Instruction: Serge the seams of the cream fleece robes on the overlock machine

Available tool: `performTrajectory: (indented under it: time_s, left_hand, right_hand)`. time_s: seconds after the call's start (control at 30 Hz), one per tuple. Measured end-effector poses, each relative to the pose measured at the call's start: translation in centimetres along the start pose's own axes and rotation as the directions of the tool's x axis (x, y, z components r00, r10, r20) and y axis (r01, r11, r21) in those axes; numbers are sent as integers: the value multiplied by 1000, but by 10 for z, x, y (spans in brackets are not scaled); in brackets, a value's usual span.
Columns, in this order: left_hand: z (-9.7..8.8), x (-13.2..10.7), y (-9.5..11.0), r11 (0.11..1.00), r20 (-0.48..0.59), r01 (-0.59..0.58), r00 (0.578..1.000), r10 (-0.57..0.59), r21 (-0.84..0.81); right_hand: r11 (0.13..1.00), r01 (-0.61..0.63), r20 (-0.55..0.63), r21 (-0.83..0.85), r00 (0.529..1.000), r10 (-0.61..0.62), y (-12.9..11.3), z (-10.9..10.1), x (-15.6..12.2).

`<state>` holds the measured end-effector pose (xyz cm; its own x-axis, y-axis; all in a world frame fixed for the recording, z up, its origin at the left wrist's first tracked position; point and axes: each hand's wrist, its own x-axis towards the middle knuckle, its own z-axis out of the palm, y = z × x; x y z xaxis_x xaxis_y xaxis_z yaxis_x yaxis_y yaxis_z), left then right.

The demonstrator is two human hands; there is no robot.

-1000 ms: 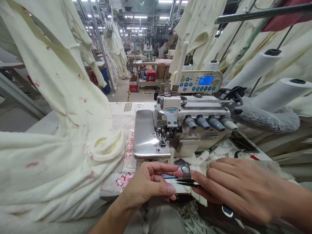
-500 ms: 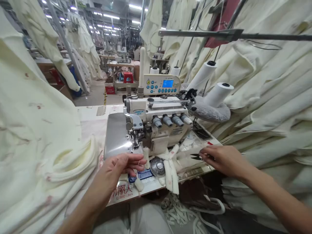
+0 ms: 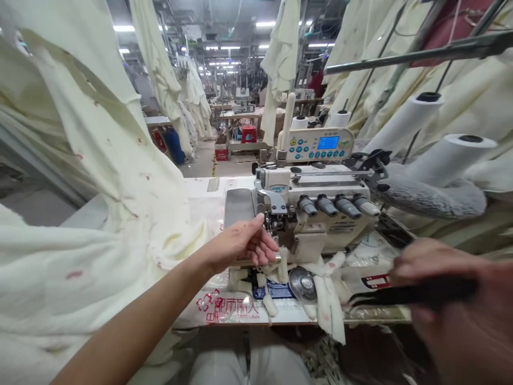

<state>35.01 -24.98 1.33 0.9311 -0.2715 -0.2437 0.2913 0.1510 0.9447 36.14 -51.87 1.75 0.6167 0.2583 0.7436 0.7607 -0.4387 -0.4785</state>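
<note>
My left hand (image 3: 244,246) reaches over the steel plate (image 3: 238,206) of the white overlock sewing machine (image 3: 316,211), its fingers curled close to the presser foot (image 3: 272,227); whether they pinch a thread is too small to see. My right hand (image 3: 449,299) is near the camera at the lower right, blurred by motion, closed around a long black tool (image 3: 401,295) like tweezers, pointing left over the table front. Cream fabric scraps (image 3: 326,299) hang off the table edge below the machine.
A big heap of cream knit fabric (image 3: 80,256) covers the table's left side. White thread cones (image 3: 449,158) and hanging cream garments (image 3: 473,101) crowd the right. A control panel (image 3: 318,144) sits atop the machine. A metal rail (image 3: 417,53) crosses overhead. More workstations stand far behind.
My left hand rose from the table front up to the presser foot. My right hand picked the black tool up off the table and drew it toward me. The camera swung left.
</note>
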Motion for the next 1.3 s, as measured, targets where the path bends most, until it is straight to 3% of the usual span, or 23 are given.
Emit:
performTrajectory:
  time_s: [0.03, 0.1, 0.2, 0.27, 0.4, 0.63, 1.3]
  left_hand:
    - [-2, 2, -1, 1000, 11, 15, 1000, -15, -12]
    - [-4, 5, -3, 999, 27, 34, 999, -34, -30]
    - [-6, 7, -6, 998, 35, 39, 999, -38, -46]
    - [-7, 8, -6, 997, 44, 36, 998, -34, -62]
    - [-8, 10, -7, 997, 57, 28, 998, -24, -76]
    - [-8, 10, -5, 994, 57, 34, 998, -28, -103]
    - [-10, 13, -6, 993, 74, 51, 996, -44, -104]
  right_hand:
    - [974, -104, -35, 201, 993, 114, -7, 17, 1]
    - [775, -297, 15, 558, 937, 349, -16, 51, 2]
    - [433, -412, 134, 802, 830, 541, -22, 88, 1]
    - [352, -399, 116, 847, 785, 609, -24, 100, -3]
    - [379, -386, 52, 841, 755, 654, -26, 108, -11]
    - [398, -425, 69, 813, 749, 659, -25, 110, -16]
    - [510, -334, -32, 792, 812, 583, -27, 111, -20]
